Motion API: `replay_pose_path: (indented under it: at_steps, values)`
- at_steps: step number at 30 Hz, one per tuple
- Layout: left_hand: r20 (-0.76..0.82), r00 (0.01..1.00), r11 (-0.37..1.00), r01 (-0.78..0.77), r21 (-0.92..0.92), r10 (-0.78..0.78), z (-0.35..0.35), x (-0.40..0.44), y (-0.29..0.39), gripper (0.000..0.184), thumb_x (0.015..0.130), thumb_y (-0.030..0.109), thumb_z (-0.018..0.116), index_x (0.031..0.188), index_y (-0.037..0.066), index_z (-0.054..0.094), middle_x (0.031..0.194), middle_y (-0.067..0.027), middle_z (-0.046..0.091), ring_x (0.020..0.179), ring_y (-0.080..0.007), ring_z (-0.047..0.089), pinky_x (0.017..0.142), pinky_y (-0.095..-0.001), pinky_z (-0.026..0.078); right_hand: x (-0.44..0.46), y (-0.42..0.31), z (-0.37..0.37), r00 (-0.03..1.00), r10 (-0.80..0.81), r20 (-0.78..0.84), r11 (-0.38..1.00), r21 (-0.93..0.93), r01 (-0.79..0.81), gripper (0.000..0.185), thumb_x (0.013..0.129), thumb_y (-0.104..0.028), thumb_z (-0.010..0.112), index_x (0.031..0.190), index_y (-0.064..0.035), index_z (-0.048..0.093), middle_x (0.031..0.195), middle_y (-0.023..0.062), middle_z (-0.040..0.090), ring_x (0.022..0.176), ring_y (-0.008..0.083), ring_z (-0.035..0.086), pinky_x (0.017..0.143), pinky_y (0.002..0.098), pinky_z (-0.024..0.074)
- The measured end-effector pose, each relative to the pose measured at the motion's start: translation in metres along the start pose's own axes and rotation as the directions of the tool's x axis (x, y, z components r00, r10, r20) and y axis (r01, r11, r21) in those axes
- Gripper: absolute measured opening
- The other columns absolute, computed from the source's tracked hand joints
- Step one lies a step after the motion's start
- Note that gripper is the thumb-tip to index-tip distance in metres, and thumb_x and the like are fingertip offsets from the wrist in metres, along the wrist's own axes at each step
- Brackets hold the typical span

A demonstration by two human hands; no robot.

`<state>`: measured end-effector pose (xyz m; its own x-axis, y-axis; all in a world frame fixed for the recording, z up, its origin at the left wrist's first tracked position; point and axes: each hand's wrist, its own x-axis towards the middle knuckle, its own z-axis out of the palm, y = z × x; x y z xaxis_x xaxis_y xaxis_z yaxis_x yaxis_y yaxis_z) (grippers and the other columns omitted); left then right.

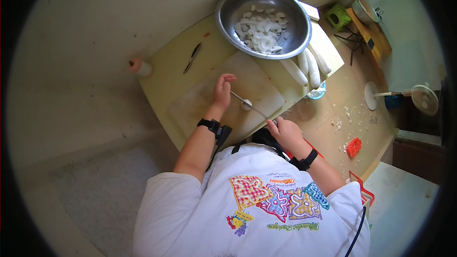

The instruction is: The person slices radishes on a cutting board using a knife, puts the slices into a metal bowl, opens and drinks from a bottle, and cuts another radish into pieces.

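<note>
My right hand (287,134) is closed around the handle of a kitchen knife (257,111) at the near edge of the table. Its thin blade points up and left across the cutting board (202,99). A small white vegetable piece (246,104) lies on the board against the blade. Near the blade's tip, my left hand (222,90) is raised over the board with its fingers apart and bent to the right, holding nothing. Beyond the board, a large steel bowl (223,24) contains many thin white slices (262,31). Several long peeled white vegetables (312,68) lie right of the bowl.
A slim dark tool (192,58) lies on the table (166,62) left of the board. A pink-capped bottle (140,67) stands by the left wall. Below the table's right side, white scraps (338,124) and a red bag (353,147) lie on the floor, near a fan (423,99).
</note>
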<state>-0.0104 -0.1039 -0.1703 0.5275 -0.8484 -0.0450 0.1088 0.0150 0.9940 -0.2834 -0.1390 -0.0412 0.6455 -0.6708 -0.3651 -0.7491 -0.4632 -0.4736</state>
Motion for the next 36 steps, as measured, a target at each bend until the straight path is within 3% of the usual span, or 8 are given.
replay_pose_path:
  at_steps: [2, 6, 8, 24, 33, 36]
  values:
    - [-0.041, 0.998, 0.999, 0.052, -0.011, -0.052, -0.003, 0.0, -0.009, 0.032, 0.096, 0.008, 0.037, 0.124, 0.003, 0.053, 0.117, -0.0108, 0.064, 0.113, -0.0183, 0.058, 0.105, -0.033, 0.04, 0.002, -0.001, 0.004, 1.0, -0.011, -0.016, 0.999, -0.035, 0.01, 0.053, 0.1, -0.047, 0.047, 0.082, 0.0013, 0.059, 0.072, 0.0247, 0.065, 0.071, 0.0446, 0.065, 0.065, 0.0533, 0.0513]
    - [-0.049, 0.999, 0.999, 0.005, 0.054, -0.002, -0.01, 0.004, -0.021, 0.035, 0.097, 0.01, 0.038, 0.13, 0.004, 0.048, 0.118, -0.0102, 0.063, 0.114, -0.0177, 0.057, 0.105, -0.0326, 0.039, 0.008, 0.005, 0.013, 1.0, -0.015, -0.017, 1.0, -0.012, 0.015, 0.054, 0.1, -0.048, 0.047, 0.081, 0.0012, 0.059, 0.072, 0.025, 0.065, 0.071, 0.0445, 0.065, 0.065, 0.0529, 0.0518]
    - [-0.01, 0.999, 0.996, 0.048, 0.071, -0.048, -0.011, 0.006, -0.018, 0.038, 0.097, 0.008, 0.04, 0.134, 0.006, 0.045, 0.116, -0.0092, 0.062, 0.107, -0.0151, 0.055, 0.098, -0.0294, 0.041, 0.01, 0.005, 0.013, 1.0, -0.018, -0.008, 1.0, 0.008, 0.018, 0.054, 0.1, -0.048, 0.047, 0.081, 0.0011, 0.058, 0.072, 0.0252, 0.065, 0.071, 0.0446, 0.065, 0.065, 0.0528, 0.0519]
    - [-0.005, 0.992, 0.991, 0.124, 0.046, -0.124, -0.011, 0.002, -0.011, 0.036, 0.098, 0.012, 0.039, 0.133, 0.005, 0.048, 0.122, -0.0108, 0.061, 0.114, -0.0172, 0.054, 0.103, -0.0316, 0.039, 0.011, -0.001, 0.008, 0.997, 0.024, 0.067, 0.999, 0.038, -0.027, 0.054, 0.1, -0.048, 0.047, 0.083, 0.0018, 0.058, 0.076, 0.0264, 0.065, 0.076, 0.0451, 0.064, 0.068, 0.0541, 0.05]
    - [-0.052, 0.998, 0.995, 0.046, 0.089, -0.042, -0.006, 0.002, -0.021, 0.036, 0.098, 0.01, 0.037, 0.132, 0.007, 0.048, 0.123, -0.0101, 0.058, 0.115, -0.0163, 0.052, 0.104, -0.0309, 0.037, 0.014, 0.003, 0.006, 0.999, 0.011, 0.039, 0.999, 0.041, -0.013, 0.053, 0.1, -0.046, 0.048, 0.079, 0.002, 0.057, 0.071, 0.0261, 0.063, 0.071, 0.0458, 0.063, 0.065, 0.054, 0.0492]
    - [-0.059, 0.998, 0.994, 0.024, 0.106, -0.018, -0.004, 0.002, -0.016, 0.039, 0.092, 0.002, 0.038, 0.129, 0.008, 0.048, 0.121, -0.0117, 0.058, 0.115, -0.0197, 0.053, 0.103, -0.0335, 0.039, 0.015, 0.006, 0.01, 1.0, 0.004, 0.028, 1.0, 0.027, -0.005, 0.053, 0.1, -0.046, 0.049, 0.08, 0.0022, 0.056, 0.07, 0.0259, 0.063, 0.069, 0.0457, 0.063, 0.063, 0.0538, 0.0491]
